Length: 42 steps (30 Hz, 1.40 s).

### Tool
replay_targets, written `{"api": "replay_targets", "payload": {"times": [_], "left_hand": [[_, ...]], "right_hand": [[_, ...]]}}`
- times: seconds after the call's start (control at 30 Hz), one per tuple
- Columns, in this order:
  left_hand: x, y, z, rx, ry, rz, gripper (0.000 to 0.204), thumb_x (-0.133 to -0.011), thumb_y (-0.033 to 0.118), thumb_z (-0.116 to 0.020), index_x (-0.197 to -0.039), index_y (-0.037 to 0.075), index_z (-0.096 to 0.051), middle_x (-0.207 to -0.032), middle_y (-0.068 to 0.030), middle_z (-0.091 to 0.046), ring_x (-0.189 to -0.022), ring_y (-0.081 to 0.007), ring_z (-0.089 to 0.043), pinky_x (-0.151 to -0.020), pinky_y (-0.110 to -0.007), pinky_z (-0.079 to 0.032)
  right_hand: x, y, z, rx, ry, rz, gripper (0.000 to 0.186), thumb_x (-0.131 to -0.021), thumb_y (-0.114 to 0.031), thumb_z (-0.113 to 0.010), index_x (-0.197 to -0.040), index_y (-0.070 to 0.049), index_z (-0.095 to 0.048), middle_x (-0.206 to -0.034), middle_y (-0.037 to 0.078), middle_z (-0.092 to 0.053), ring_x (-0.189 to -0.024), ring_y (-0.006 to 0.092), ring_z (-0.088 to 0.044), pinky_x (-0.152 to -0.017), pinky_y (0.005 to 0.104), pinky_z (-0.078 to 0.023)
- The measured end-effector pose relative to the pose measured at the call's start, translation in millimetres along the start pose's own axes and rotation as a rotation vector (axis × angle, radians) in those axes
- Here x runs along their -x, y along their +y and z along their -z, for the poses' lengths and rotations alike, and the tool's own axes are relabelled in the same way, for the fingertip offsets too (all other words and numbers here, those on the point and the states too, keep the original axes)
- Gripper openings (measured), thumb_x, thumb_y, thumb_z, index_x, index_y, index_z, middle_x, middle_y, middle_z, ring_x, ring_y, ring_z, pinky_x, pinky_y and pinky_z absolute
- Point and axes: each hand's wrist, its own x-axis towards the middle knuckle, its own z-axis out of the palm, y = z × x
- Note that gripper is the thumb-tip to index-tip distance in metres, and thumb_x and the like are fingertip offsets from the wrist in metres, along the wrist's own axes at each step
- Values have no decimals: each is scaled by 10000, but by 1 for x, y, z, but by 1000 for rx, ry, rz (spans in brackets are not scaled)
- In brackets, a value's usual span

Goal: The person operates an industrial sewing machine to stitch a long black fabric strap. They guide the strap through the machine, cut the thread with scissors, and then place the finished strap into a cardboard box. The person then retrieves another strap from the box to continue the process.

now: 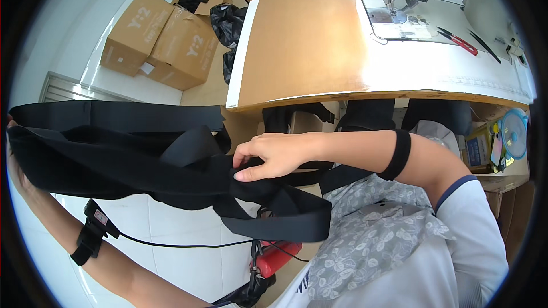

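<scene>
A long black fabric piece with wide flat straps (131, 162) stretches between my two hands, to the left of the sewing table. At the far left my left hand (17, 172) grips its end, most of the fingers hidden behind the cloth. My right hand (274, 155) is closed on the other end, thumb and fingers pinching the fabric. Below that hand a loop of wide black strap (279, 225) hangs down. The fabric is folded and bunched in the middle, so its full shape cannot be made out.
The brown-topped table (302, 40) carries a sewing machine (405, 0), red-handled thread snips (458, 41) and black tweezers (485, 47). Cardboard boxes (182, 45) and black plastic bags (227, 25) stand behind. A red cylinder (277, 259) lies low beside me; a cable (188, 245) runs from my left wrist.
</scene>
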Motion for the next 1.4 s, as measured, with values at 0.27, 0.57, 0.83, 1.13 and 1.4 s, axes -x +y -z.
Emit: {"api": "replay_targets", "payload": {"times": [0.27, 0.57, 0.83, 1.13, 1.4], "left_hand": [[-50, -37, 175, 31, 178, 110, 283, -921, 222, -486, -1102, 21, -570, -959, -98, -639, -879, -203, -619, -842, -353, -502], [-29, -176, 218, -176, 447, 239, 324, -950, 307, -421, -1083, 49, -566, -980, -87, -605, -918, -226, -582, -847, -347, -470], [-24, -180, 229, -165, 578, 251, 324, -949, 303, -422, -1089, 47, -562, -990, -88, -602, -926, -225, -579, -854, -347, -467], [-48, -157, 243, -172, 607, 229, 323, -949, 298, -422, -1096, 44, -557, -1002, -89, -598, -935, -223, -576, -861, -347, -463], [-21, -201, 266, -193, 646, 292, 323, -949, 294, -423, -1103, 43, -553, -1012, -90, -595, -943, -222, -573, -868, -348, -460]], "right_hand": [[45, -23, 29, -316, 11, -241, 544, -885, -522, -461, -856, 3, -602, -677, 51, -541, -612, 125, -470, -572, 283, -400], [108, -60, 23, -438, 413, -304, 480, -947, -363, -424, -586, -48, -435, -540, -48, -336, -528, 57, -293, -458, 255, -289], [239, -25, 53, -532, 870, -648, 358, -919, -332, -490, -670, -100, -600, -637, -51, -546, -535, 48, -451, -473, 218, -352], [314, -21, 59, -721, 1055, -288, 461, -859, -500, -516, -861, -41, -558, -586, -18, -464, -425, 60, -332, -437, 224, -264], [355, -24, 53, -672, 1322, -314, 276, -823, -290, -627, -774, -57, -488, -679, 28, -544, -548, 96, -522, -525, 228, -427]]}}
